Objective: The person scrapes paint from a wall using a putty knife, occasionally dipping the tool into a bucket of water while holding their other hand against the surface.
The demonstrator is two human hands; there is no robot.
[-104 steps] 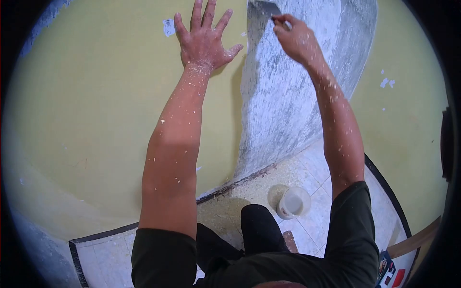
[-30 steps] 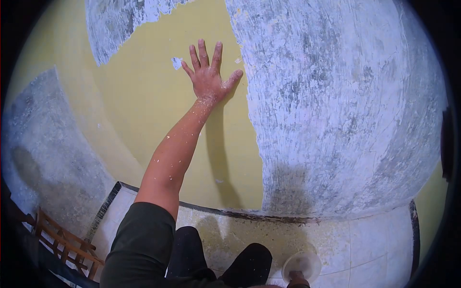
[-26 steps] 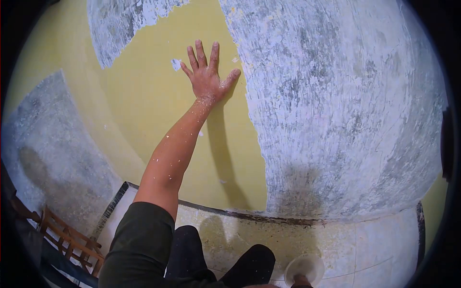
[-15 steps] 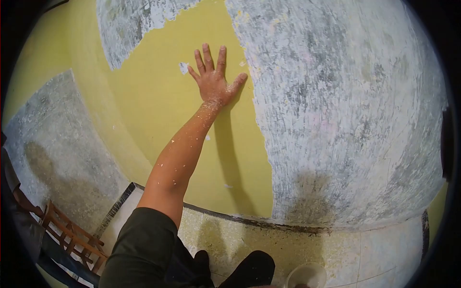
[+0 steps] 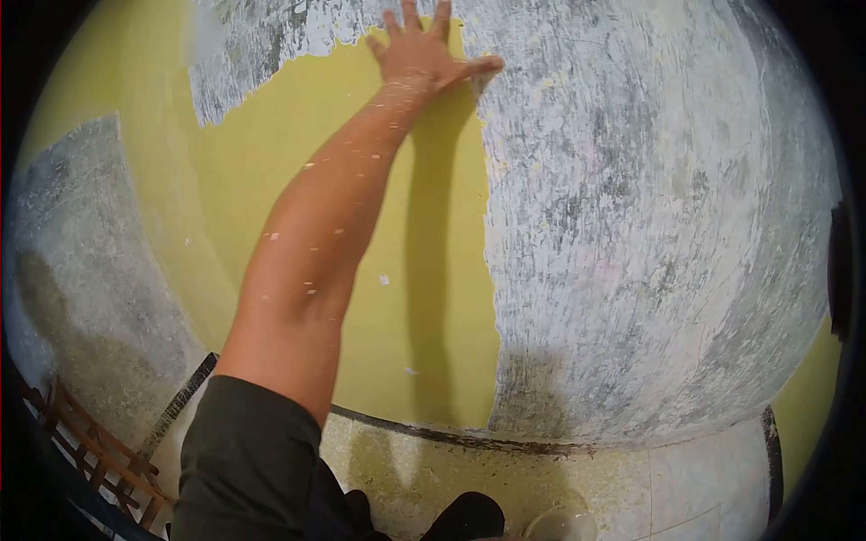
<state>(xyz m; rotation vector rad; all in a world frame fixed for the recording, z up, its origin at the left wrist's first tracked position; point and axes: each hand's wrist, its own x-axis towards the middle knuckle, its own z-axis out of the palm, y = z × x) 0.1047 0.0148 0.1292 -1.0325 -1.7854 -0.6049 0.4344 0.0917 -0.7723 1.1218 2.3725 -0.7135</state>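
My left hand lies spread against the wall, high up, palm to the surface and thumb pointing right. It sits at the upper edge of the yellow paint, where paint meets a scraped grey-white patch. The fingertips reach onto the bare part. Pale flakes are stuck along my left forearm, which comes up from a dark sleeve. The scraped wall fills the right side, its border with the yellow ragged. My right hand is out of the picture.
A wooden stool or ladder-like frame stands at lower left. A round pale bucket is partly in view on the floor by my feet. Paint flakes litter the floor. A dark skirting strip runs along the wall's base.
My left hand has moved up the wall from the middle of the yellow area to its top edge. The view has shifted slightly. A pale flake near the fingers no longer shows.
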